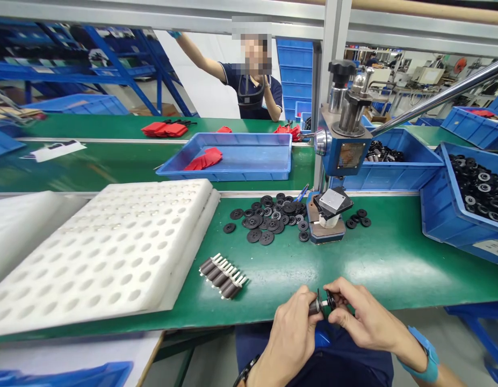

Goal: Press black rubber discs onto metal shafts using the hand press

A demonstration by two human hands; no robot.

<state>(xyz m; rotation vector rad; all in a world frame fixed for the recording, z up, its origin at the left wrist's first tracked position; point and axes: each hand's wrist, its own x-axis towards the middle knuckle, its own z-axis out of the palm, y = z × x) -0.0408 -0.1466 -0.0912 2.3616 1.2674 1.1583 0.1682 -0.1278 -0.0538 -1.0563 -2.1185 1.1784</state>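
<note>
Close to the table's front edge, my left hand (291,333) is closed around a dark rotor (314,307) whose pale shaft points right. My right hand (363,317) pinches a black disc (331,300) at the shaft's end; whether the shaft sits inside it I cannot tell. Left of my hands lies a row of similar dark rotors (223,277) with white shafts. Beyond them is a loose pile of black discs (268,217), some flat, some overlapping. A few more black discs (358,218) lie right of the press base.
A lever press (347,142) stands behind my hands, a metal block on its base. White foam trays (123,242) with round holes fill the left. Blue bins (466,215) of black parts stand at right. A blue tray (257,161) holds red pieces; a person (249,91) sits opposite.
</note>
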